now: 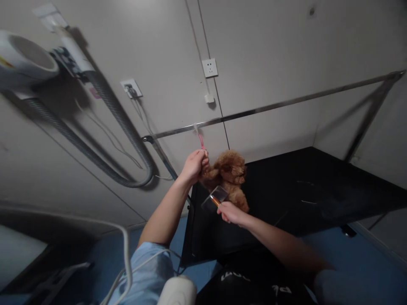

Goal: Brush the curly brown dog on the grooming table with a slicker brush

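A curly brown-furred dog (233, 167) is on the black grooming table (273, 199), near its left end. My left hand (194, 165) is closed at the dog's left side, around what looks like its raised leg. A pink strap (201, 140) hangs from the metal rail and drops behind that hand. In my right hand (232, 212) is a slicker brush (218, 195) with an orange handle. The brush's flat head is against or just in front of the dog's fur, slightly blurred. My fingers wrap round the handle.
A metal rail (241, 113) runs above the table along the wall. On the left hang a white dryer (28, 57) and a grey ribbed hose (119, 116). A white device (178, 291) with a cable is close to my body. Wall sockets (210, 67) sit above the rail.
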Motion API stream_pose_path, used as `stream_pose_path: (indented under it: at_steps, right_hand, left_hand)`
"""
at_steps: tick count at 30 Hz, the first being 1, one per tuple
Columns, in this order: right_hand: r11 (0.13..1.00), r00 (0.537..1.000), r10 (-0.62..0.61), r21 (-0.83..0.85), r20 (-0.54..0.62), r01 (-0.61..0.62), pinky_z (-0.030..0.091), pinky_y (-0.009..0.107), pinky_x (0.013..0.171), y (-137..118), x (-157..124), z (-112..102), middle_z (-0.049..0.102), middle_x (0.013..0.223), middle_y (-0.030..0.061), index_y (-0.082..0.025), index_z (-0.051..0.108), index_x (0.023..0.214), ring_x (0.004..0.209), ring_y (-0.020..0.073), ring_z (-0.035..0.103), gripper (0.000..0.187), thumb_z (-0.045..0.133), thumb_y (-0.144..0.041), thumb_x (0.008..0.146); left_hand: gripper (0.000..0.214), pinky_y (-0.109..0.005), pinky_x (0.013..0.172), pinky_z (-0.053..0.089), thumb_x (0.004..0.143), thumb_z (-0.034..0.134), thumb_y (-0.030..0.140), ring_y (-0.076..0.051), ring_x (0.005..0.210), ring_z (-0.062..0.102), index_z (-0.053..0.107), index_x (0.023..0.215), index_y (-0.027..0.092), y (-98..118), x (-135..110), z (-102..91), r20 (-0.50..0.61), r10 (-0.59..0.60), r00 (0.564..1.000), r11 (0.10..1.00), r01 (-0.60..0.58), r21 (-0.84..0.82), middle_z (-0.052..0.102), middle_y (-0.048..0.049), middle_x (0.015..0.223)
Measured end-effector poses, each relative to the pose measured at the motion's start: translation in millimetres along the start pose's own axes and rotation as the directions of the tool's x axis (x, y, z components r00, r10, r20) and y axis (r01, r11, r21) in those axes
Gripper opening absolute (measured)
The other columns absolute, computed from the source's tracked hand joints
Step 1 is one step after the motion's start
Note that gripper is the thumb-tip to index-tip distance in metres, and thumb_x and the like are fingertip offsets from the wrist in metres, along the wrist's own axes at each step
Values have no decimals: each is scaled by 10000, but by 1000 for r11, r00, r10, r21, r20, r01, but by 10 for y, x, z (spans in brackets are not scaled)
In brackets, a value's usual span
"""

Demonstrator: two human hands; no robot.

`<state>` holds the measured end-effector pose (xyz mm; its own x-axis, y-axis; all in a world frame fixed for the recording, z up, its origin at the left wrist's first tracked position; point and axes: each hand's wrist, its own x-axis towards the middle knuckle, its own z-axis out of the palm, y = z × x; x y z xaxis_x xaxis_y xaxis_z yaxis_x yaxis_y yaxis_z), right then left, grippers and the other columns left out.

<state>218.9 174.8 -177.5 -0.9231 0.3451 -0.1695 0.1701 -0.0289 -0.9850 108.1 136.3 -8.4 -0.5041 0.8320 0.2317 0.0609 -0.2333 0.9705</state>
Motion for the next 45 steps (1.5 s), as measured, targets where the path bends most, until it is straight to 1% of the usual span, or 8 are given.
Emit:
stream_pose_path:
  at_steps: [6,11,16,28,31,36,40,45]
  right_hand:
    - [966,965,-255,-56,-68,251,295,190,483,16,45,112,461,460,-76,-185,493,756,437,73,416,207,406,-265,926]
    - [989,999,23,-149,34,-18,260,214,433,60,85,180,430,391,-69,-197,453,690,355,91,351,264,341,-235,927]
    - [935,932,-332,-183,-148,305,342,194,539,-38,57,170,509,525,-48,-192,458,722,505,83,464,218,382,-232,923]
    - [933,947,-271,-290,-171,214,305,225,528,-147,27,2,498,550,-28,-193,442,676,523,102,454,212,446,-232,884]
    - [981,995,-77,-183,-64,64,285,232,474,-87,6,5,441,455,-52,-202,453,711,425,106,404,208,399,-268,901]
    - [942,928,-330,-120,-173,313,336,205,511,-1,97,96,490,516,-52,-198,459,745,490,91,449,204,398,-298,913]
    - [999,999,-32,0,-12,32,319,206,463,147,212,208,482,434,-63,-200,431,730,403,92,417,210,409,-308,909]
    - [928,963,-205,279,-174,248,407,209,574,62,217,269,652,747,20,-168,523,835,618,98,561,187,550,-353,849]
  left_hand:
    - [213,-170,381,285,738,567,306,-48,346,285,415,644,190,6,-64,-34,1,-26,1000,999,26,-19,302,99,437]
    - [203,-173,378,287,741,560,296,-47,338,277,417,643,190,47,-90,-50,-15,-49,999,998,48,-46,291,102,435]
    - [228,-166,378,284,738,562,296,-44,344,278,395,625,189,72,-103,-99,-32,-51,998,997,49,-56,296,97,438]
    - [207,-159,389,280,738,576,300,-42,346,280,421,659,187,50,-114,-168,-94,-18,995,999,15,-31,297,104,441]
    - [220,-154,381,262,736,580,311,-44,348,282,414,657,189,16,-124,-170,-90,-42,995,999,39,-32,295,104,440]
    - [258,-153,385,271,733,599,320,-39,348,281,395,645,188,-10,-127,-136,-69,-45,997,998,42,-46,294,105,439]
    - [245,-150,377,270,716,583,303,-37,343,276,385,630,187,-8,-118,-117,-56,-57,997,997,55,-46,295,106,434]
    - [222,-160,386,286,718,573,313,-39,342,282,405,648,187,-20,-104,-54,-36,-49,998,999,48,-23,297,106,435]
